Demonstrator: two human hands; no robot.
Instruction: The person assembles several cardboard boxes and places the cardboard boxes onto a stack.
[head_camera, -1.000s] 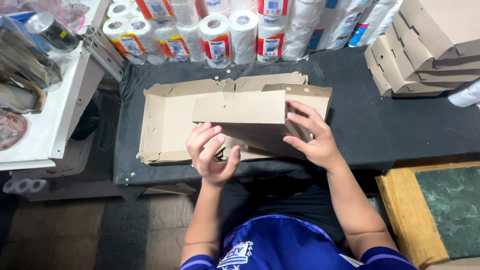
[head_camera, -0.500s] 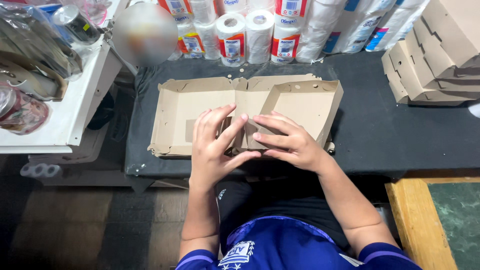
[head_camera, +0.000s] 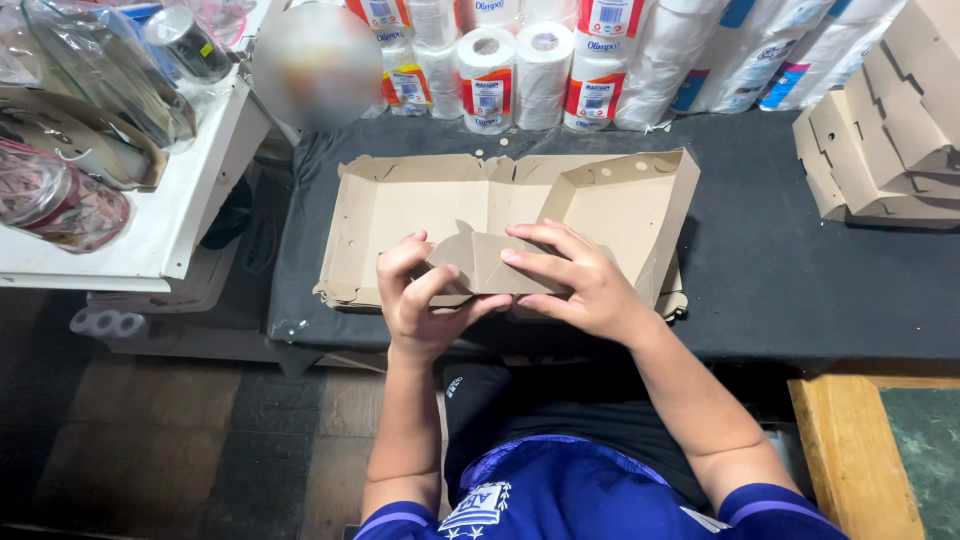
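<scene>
Head view, looking straight down. Flat brown cardboard box blank (head_camera: 420, 215), partly folded, lay on the bench (head_camera: 800, 290) draped in dark cloth, near its front edge. Right half already stood up as shallow walls; left half lay flat and open. Front flap of brown cardboard (head_camera: 490, 262) was raised along the near edge, between both hands.

Left hand (head_camera: 425, 300) was curled narrow around the flap's left end, thumb and forefinger pinching the cardboard, other fingers bent beneath. Right hand (head_camera: 570, 280) lay spread fairly wide over the flap's right part, fingers (head_camera: 530, 258) stretched leftward and pressed flat on it, holding it against the box's front. Hands sat just beside each other, fingertips nearly touching.

Behind the box, along the bench's back edge, stood a row of white paper rolls in printed wrappers (head_camera: 520, 60). At the far right rested a stack of folded brown cardboard boxes (head_camera: 880, 140), well apart from the hands. To the left stood a white shelf (head_camera: 190, 210) carrying clear plastic-wrapped items (head_camera: 80, 90). Below showed blue shirt sleeves (head_camera: 560, 490) and a wooden-framed green surface (head_camera: 880, 450) at lower right.
</scene>
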